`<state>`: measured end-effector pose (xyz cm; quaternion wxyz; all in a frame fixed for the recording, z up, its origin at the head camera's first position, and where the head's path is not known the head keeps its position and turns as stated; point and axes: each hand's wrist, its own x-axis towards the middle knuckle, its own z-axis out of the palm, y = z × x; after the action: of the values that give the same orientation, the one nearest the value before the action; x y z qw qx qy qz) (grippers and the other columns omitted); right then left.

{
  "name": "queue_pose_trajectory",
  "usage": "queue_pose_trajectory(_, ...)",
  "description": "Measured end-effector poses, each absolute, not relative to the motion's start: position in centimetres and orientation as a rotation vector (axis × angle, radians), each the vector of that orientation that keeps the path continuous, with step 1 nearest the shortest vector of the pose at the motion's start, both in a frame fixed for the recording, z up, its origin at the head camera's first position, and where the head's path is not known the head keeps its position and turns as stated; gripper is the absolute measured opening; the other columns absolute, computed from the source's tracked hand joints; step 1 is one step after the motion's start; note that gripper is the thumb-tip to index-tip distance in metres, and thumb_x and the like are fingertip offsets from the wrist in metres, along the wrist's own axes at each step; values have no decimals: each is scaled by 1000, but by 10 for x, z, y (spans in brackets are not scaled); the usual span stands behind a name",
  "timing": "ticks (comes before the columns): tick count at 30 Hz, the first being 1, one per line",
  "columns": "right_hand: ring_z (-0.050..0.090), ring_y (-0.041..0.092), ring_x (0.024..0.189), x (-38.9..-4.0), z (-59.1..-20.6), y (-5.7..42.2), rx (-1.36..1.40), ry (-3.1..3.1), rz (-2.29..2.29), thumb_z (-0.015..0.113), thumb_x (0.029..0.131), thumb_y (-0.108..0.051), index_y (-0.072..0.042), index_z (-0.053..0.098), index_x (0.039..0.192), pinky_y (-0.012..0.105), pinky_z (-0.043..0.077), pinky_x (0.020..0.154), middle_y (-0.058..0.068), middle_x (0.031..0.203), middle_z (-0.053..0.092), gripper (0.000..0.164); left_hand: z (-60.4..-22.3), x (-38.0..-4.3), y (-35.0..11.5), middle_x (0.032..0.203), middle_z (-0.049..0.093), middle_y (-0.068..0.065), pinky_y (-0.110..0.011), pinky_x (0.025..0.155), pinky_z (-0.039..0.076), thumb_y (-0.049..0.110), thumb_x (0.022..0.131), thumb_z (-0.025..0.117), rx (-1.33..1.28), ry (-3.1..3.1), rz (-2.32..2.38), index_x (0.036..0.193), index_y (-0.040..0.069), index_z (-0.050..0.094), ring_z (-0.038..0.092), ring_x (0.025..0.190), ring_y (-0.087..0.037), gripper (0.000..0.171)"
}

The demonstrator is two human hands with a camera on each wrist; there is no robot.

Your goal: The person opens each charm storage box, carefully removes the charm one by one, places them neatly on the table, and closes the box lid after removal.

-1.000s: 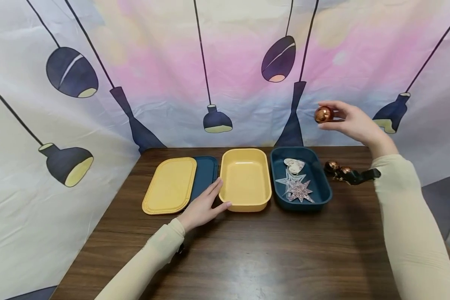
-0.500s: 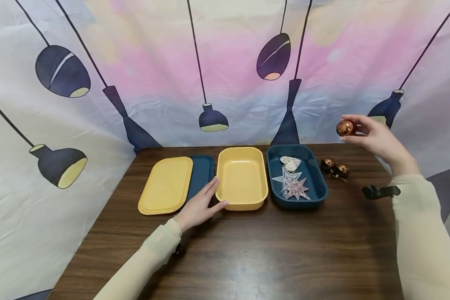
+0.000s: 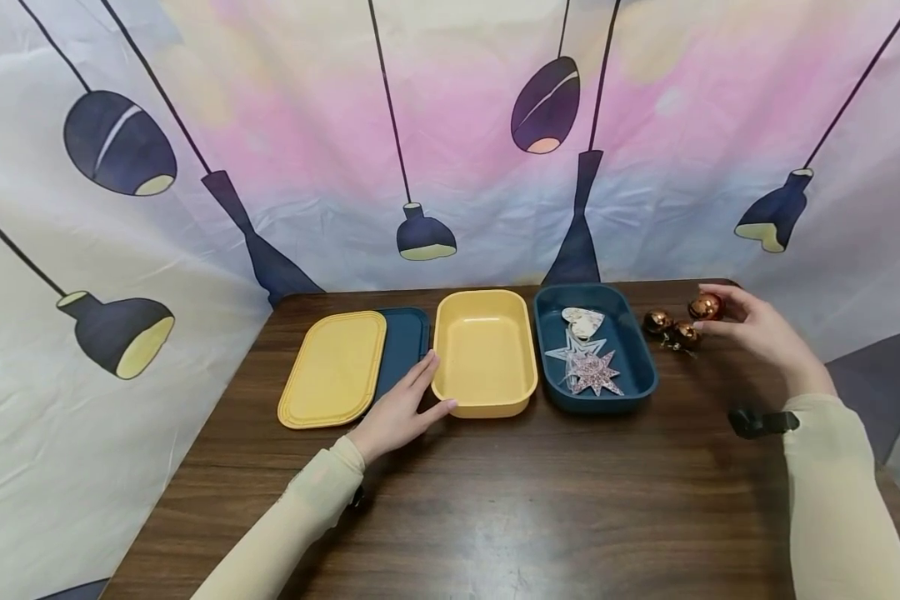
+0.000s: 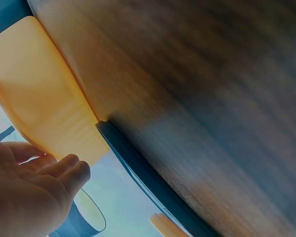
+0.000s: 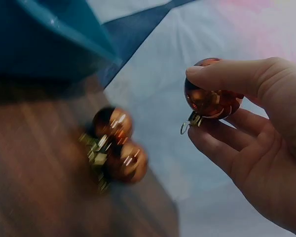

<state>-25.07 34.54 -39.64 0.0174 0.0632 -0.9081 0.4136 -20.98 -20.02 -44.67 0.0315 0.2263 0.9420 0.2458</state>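
My right hand (image 3: 761, 333) pinches a shiny copper Christmas ball (image 5: 214, 94) between thumb and fingers, its gold cap and wire loop pointing down in the right wrist view. Two more copper balls (image 5: 121, 148) lie together on the table just left of it, beside the blue box. With extended fingers, my left hand (image 3: 405, 408) touches the left side and near corner of the yellow box (image 3: 486, 358). In the blue box (image 3: 645, 379) are a pale heart ornament (image 3: 582, 322), a silvery star (image 3: 572, 350) and a pink glittery star (image 3: 596, 372).
Left of the yellow box lies a yellow lid (image 3: 332, 369), partly over a blue lid (image 3: 405, 346). All stand on a dark wooden table (image 3: 495, 500). A cloth printed with hanging lamps (image 3: 330, 150) rises behind the table's far edge.
My right hand has carried the copper ball right and down, from above the table's far edge to beside the two other balls. The left hand keeps its place at the yellow box.
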Motion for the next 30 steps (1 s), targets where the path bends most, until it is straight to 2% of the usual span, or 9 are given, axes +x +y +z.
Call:
queue_pose_trajectory(2,52,16,119,-248,-408,350,163,-2844,1270,68,98,-33,-5,32,158,18,45,81,25,147,42,75,-446,-210,-200,169,12,-2,-48,117,30,70,96,48,699,2902,759,162,14,18,21,151,-22,92)
queue_pose_trajectory(5,41,48,130,-246,-424,358,97,-2882,1259,67,99,-37,-2,27,159,47,46,93,33,151,34,80,-445,-210,-201,169,12,-1,-48,117,30,71,96,47,699,2901,758,162,14,18,20,152,-22,93)
queue_pose_trajectory(8,31,59,134,-244,-437,364,28,-2894,1283,67,99,-38,-1,23,159,70,35,96,39,153,27,84,-446,-210,-201,169,12,-3,-48,117,30,72,95,46,698,2903,761,162,14,18,20,152,-23,93)
queue_pose_trajectory(12,31,61,131,-243,-451,371,-25,-2903,1280,67,99,-35,1,23,159,70,36,94,41,151,26,82,-446,-210,-201,169,13,-4,-48,117,29,71,96,46,695,2898,767,162,14,18,20,152,-22,93)
queue_pose_trajectory(14,35,59,128,-242,-455,374,-27,-2912,1277,67,99,-34,2,23,158,61,45,88,42,149,27,82,-446,-209,-201,169,12,-3,-48,118,28,71,96,46,693,2892,768,162,14,17,19,152,-22,92)
queue_pose_trajectory(19,44,55,122,-241,-462,377,-20,-2925,1272,67,100,-30,5,24,157,38,51,76,41,145,32,80,-446,-209,-200,169,10,0,-48,118,28,71,96,47,689,2885,774,162,14,17,18,152,-21,92)
queue_pose_trajectory(22,44,56,121,-241,-463,377,-22,-2926,1285,66,100,-28,6,23,157,44,52,80,42,145,32,79,-446,-210,-200,169,10,1,-48,118,28,71,96,46,684,2883,774,162,14,17,18,152,-21,93)
queue_pose_trajectory(26,44,56,120,-242,-463,377,-35,-2941,1286,67,99,-32,5,22,157,64,43,89,44,148,27,82,-447,-210,-200,169,9,2,-48,118,28,72,95,46,680,2885,763,163,14,17,18,152,-21,93)
queue_pose_trajectory(30,48,54,115,-245,-464,377,-43,-2966,1252,66,99,-35,2,21,158,68,40,90,44,149,24,83,-447,-211,-200,169,11,0,-48,118,28,71,95,47,683,2892,763,163,15,17,19,152,-22,93)
